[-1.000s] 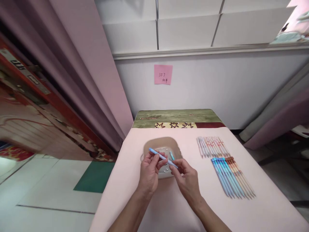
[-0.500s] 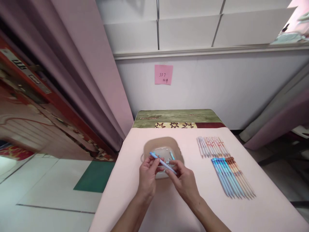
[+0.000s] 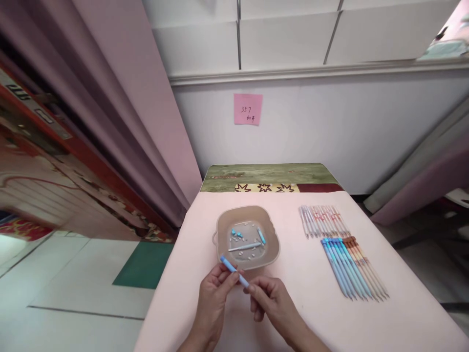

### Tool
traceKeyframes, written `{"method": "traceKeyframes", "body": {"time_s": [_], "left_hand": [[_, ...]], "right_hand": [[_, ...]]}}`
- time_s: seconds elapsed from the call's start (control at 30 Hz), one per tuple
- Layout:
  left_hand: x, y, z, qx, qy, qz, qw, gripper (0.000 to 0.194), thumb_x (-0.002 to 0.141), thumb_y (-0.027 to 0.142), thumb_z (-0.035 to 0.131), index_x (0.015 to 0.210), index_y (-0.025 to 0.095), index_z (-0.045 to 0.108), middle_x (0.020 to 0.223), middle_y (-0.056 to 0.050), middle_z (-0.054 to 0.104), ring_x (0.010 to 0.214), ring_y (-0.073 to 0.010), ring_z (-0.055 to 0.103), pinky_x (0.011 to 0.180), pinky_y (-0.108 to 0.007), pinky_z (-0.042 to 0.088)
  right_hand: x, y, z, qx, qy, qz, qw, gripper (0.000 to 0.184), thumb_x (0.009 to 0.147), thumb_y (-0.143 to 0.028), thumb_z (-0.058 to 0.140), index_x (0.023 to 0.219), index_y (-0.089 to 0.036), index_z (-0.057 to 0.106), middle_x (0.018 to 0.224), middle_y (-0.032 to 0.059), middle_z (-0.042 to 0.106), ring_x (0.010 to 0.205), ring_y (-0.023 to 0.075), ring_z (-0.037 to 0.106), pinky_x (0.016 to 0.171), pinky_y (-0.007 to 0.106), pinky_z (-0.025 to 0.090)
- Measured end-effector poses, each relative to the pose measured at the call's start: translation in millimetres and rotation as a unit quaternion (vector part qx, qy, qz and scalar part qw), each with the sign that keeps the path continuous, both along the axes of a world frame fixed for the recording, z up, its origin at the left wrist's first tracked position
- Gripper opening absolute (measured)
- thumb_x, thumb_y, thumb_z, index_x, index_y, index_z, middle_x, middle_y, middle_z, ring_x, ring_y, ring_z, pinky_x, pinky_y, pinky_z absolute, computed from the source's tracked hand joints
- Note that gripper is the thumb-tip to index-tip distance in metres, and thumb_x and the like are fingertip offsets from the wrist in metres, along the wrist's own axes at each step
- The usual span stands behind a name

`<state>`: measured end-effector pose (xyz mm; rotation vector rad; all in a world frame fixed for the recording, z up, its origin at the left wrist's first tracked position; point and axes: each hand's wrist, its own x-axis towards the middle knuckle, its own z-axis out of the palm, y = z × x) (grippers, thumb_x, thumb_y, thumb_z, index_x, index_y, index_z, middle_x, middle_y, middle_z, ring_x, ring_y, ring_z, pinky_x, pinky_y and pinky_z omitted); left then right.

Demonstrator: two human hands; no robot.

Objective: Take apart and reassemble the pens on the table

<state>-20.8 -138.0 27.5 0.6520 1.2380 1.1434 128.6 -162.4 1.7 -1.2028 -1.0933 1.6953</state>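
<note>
Head view: close above hands (image 3: pixel 213 297), facing forward-down.

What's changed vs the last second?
The left hand and right hand drew the blue pen toward the person, from over the container to its near edge. This uncovers a thin stick inside. No new hold or release visible. Container, upper pen row and lower pen row stayed put.

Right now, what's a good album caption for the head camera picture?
Left hand and right hand hold a blue pen near a tan basin, with two rows of pens to the right.
</note>
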Motion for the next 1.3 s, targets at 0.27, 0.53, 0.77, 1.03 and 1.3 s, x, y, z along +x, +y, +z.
{"method": "traceKeyframes", "body": {"time_s": [0.27,0.53,0.77,1.03,1.3], "left_hand": [[10.7,2.8,6.1,0.013,0.033,-0.092,0.995,0.036,0.062,0.031,0.08,0.093,0.015,0.068,0.081,-0.008,0.073,0.078,-0.0208,0.067,0.076,-0.03,0.051],[-8.9,100.0,10.7,0.247,0.534,-0.224,0.777,0.021,0.083,0.015,0.05,0.093,0.02,0.068,0.099,-0.01,0.068,0.096,-0.0218,0.061,0.085,-0.032,0.044],[8.0,135.1,-20.7,0.189,0.625,-0.328,0.683,0.021,0.078,0.005,0.049,0.073,0.018,0.065,0.087,-0.01,0.067,0.087,-0.0227,0.061,0.082,-0.032,0.042],[7.7,143.6,-2.9,0.182,0.59,-0.301,0.727,0.01,0.076,0.011,0.059,0.07,0.016,0.066,0.082,-0.013,0.069,0.091,-0.026,0.063,0.084,-0.036,0.044],[33.4,83.6,31.7,0.091,0.073,-0.107,0.987,0.032,0.067,0.038,0.074,0.088,0.014,0.07,0.079,-0.007,0.071,0.069,-0.019,0.067,0.068,-0.033,0.056]], "right_hand": [[14.5,2.8,11.7,0.154,-0.136,-0.044,0.978,0.028,0.084,-0.042,0.061,0.097,-0.019,0.069,0.072,0.0031,0.067,0.062,0.014,0.06,0.059,0.022,0.046],[34.7,7.1,8.7,0.128,-0.104,-0.154,0.974,0.034,0.081,-0.049,0.061,0.084,-0.016,0.068,0.069,0.0034,0.062,0.067,0.0168,0.058,0.062,0.024,0.048],[44.0,7.3,12.5,0.082,-0.035,-0.181,0.979,0.037,0.077,-0.052,0.065,0.083,-0.016,0.068,0.068,0.0034,0.063,0.064,0.0157,0.057,0.062,0.025,0.049],[48.4,8.6,9.7,0.065,-0.019,-0.186,0.98,0.039,0.076,-0.054,0.066,0.082,-0.015,0.068,0.069,0.0034,0.063,0.064,0.0156,0.058,0.062,0.026,0.05],[42.8,9.7,0.3,0.109,-0.061,-0.15,0.981,0.036,0.08,-0.05,0.063,0.085,-0.015,0.069,0.075,0.0058,0.066,0.068,0.0168,0.059,0.066,0.028,0.051]]}}
